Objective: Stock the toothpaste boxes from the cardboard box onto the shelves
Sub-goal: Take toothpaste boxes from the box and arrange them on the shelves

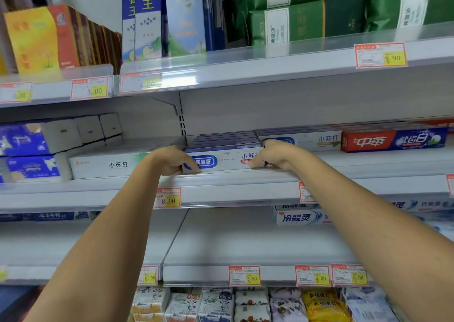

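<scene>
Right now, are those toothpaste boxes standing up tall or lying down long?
Lying down long. The toothpaste boxes run lengthwise along the shelf, long fronts facing out, left hand and right hand gripping their ends.

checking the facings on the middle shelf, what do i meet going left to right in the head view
blue-and-white packs → long white box → left hand → toothpaste box stack → right hand → white toothpaste boxes → red-and-blue toothpaste box
</scene>
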A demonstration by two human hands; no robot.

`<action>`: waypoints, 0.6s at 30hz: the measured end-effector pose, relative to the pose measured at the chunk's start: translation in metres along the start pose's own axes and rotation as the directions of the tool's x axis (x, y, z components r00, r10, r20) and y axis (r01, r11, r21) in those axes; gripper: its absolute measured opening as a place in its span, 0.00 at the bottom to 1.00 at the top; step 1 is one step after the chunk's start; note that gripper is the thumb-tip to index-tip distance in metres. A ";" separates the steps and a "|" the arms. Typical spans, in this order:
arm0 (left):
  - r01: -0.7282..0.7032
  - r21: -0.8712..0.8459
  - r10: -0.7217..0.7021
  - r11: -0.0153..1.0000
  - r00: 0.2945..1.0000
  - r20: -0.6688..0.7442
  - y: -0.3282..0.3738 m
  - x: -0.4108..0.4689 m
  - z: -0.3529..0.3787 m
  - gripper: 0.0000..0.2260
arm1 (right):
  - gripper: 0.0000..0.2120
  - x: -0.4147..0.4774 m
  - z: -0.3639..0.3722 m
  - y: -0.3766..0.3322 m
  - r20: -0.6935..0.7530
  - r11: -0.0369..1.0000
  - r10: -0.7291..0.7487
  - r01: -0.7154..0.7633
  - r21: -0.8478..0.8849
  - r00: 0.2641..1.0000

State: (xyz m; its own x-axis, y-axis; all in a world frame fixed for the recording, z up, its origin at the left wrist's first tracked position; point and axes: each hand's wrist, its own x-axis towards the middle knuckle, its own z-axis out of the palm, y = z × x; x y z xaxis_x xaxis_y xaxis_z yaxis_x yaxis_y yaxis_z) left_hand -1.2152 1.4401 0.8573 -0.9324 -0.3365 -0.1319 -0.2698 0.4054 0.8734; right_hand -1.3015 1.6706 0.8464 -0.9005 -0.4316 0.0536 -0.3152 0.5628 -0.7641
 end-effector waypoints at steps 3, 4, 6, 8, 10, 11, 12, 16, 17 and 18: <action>0.004 -0.009 -0.004 1.000 1.000 -0.009 -0.003 0.008 -0.003 0.08 | 0.20 0.001 0.001 -0.001 0.016 1.000 -0.008 0.007 0.004 1.000; 0.003 -0.012 -0.003 1.000 1.000 -0.016 -0.004 0.010 -0.003 0.08 | 0.20 0.001 0.001 -0.002 0.025 1.000 -0.009 0.010 -0.009 1.000; 0.004 -0.025 -0.005 1.000 1.000 -0.015 -0.006 0.015 -0.005 0.08 | 0.21 -0.001 0.003 -0.003 0.037 0.998 -0.019 0.022 -0.065 0.999; 0.005 -0.018 -0.005 1.000 1.000 0.003 -0.007 0.015 -0.005 0.08 | 0.21 -0.002 0.002 -0.002 0.031 0.994 -0.030 0.033 -0.106 0.999; -0.001 -0.013 0.000 1.000 1.000 -0.003 -0.010 0.015 -0.006 0.10 | 0.21 -0.004 0.001 -0.001 0.028 0.988 -0.039 0.042 -0.148 0.999; -0.003 -0.003 0.003 1.000 1.000 -0.021 -0.010 0.014 -0.007 0.11 | 0.21 -0.004 0.000 -0.001 0.024 0.985 -0.043 0.047 -0.166 0.999; -0.016 0.030 0.017 0.999 0.999 -0.046 -0.010 0.012 -0.006 0.15 | 0.22 -0.006 0.000 -0.001 0.016 0.982 -0.048 0.050 -0.180 0.999; -0.077 0.465 0.226 0.882 0.935 -0.273 -0.005 -0.012 0.008 0.24 | 0.20 -0.025 0.001 -0.004 -0.217 0.970 -0.203 0.166 -0.177 0.955; -0.109 0.540 0.339 0.835 0.875 -0.347 -0.005 -0.026 0.018 0.22 | 0.23 -0.033 0.001 -0.004 -0.299 0.958 -0.268 0.222 -0.179 0.916; -0.173 0.571 0.458 0.803 0.792 -0.404 -0.006 -0.041 0.029 0.21 | 0.24 -0.041 0.002 -0.002 -0.363 0.943 -0.330 0.288 -0.168 0.871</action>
State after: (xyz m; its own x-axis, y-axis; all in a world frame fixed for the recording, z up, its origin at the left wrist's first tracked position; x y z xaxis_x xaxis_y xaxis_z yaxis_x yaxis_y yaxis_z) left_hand -1.1822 1.4757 0.8437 -0.7650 -0.4240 0.4847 -0.1925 0.8688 0.4562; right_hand -1.2635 1.6859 0.8446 -0.7891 -0.3061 0.5325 -0.6066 0.5247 -0.5973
